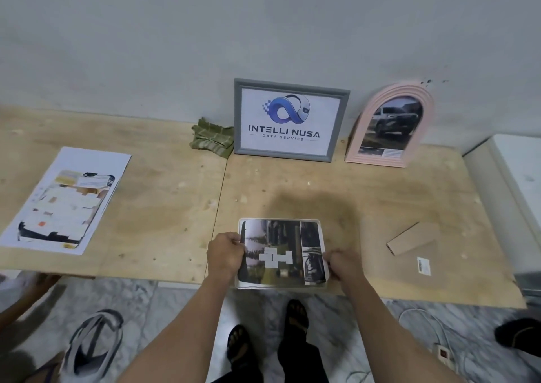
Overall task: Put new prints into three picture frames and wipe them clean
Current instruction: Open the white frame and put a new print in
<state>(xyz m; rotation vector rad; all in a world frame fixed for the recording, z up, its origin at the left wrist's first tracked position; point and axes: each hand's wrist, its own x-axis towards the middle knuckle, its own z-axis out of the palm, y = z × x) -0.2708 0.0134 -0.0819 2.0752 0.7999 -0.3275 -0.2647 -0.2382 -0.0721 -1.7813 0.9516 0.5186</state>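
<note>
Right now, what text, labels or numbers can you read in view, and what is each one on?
"INTELLI NUSA": print in the grey frame.
"DATA SERVICE": same print, beneath it.
Caption panel in the pink arched frame: too small.
Barcode sticker on the table: blurred.
Loose print at left: unreadable.

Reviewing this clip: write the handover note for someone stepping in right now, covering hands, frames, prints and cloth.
Left hand grips the left edge and right hand the right edge of a dark print lying at the table's near edge; whether a frame sits under it is unclear.
Grey frame and pink arched frame lean against the wall, both with prints in.
Green cloth lies folded left of the grey frame.
Another printed sheet lies at far left.
Left: seat the held print, then wipe the frames; no wiping is visible.
</note>
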